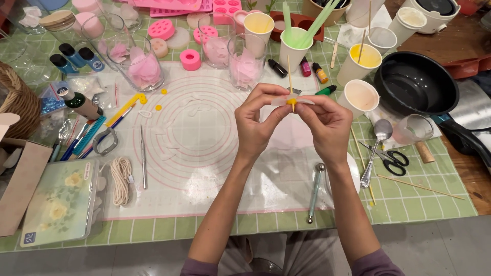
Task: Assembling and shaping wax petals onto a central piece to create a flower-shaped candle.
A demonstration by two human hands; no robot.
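So here we've got both hands up over the white silicone mat [204,153] with the pink circles, roughly above its upper right part. Our left hand [255,125] and right hand [327,122] are pinched in toward each other, fingertips nearly meeting, and between them sits a thin wooden skewer [289,69] standing upright with a small yellow centre piece [291,102] on it. Pale translucent petals [299,100] are pressed around that yellow bit; the left thumb and forefinger are closed on the left side of them, the right thumb and forefinger closed on the right side. Which hand actually carries the skewer's weight, we can't tell.

Around the mat: just past its far edge stand two glass tumblers [245,64] with pink petal flakes in them, plus a bigger glass jar [140,64] of the same at the far left corner. A pink ring mould [190,59] sits between those. On the mat's left part lie a thin metal pick [143,158] and a coil of white wick cord [120,179], and off its left edge there's a flowered tin [61,202]. On the mat's right side, near our right forearm, a ball-ended metal tool [314,191] lies lengthways. Further right of the mat we see a metal spoon [376,151], black-handled scissors [388,159], a paper cup of yellow wax [360,64] with a stick in it, and a black pan [414,84].
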